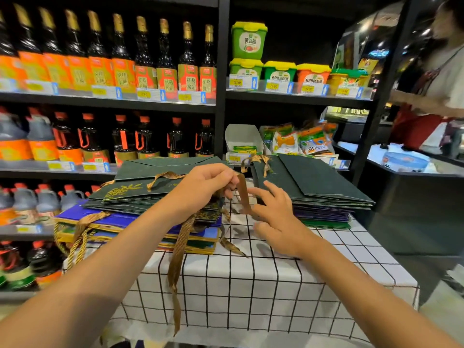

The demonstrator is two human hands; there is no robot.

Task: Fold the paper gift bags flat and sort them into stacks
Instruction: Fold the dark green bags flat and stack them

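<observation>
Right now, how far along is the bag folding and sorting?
Done: two stacks of flat bags sit on the checked tablecloth, a left stack mixing green and blue, and a right stack, mostly green on top. In hand: the left hand pinches a gold ribbon handle; the right hand is open beside it. No unfolded bags are visible.

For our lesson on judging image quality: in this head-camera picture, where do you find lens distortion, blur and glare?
Head view: the wide lens bows the shelf edges and stretches both forearms toward the corners; the person at the right edge and the far-left bottles are smeared; the left hand, pinching a gold ribbon, and the right hand are fairly sharp; bright glare spots the reflective panel at upper right.
</observation>
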